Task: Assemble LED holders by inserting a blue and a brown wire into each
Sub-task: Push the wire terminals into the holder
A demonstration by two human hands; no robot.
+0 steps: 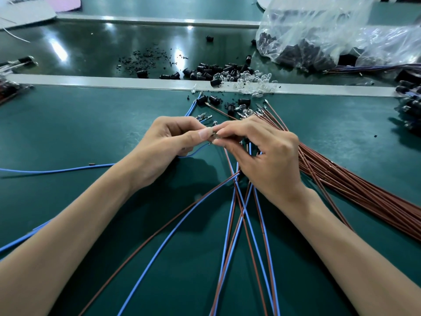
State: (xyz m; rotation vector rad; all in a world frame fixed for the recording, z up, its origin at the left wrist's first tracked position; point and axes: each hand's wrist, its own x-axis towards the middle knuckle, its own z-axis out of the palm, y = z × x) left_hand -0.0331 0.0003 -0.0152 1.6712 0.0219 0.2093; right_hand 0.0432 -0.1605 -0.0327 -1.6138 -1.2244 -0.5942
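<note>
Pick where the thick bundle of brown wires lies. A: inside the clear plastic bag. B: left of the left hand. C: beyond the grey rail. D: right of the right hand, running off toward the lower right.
D: the brown wire bundle runs from beside the right hand down to the picture's right edge; that hand and the left hand both pinch a small part.
</note>
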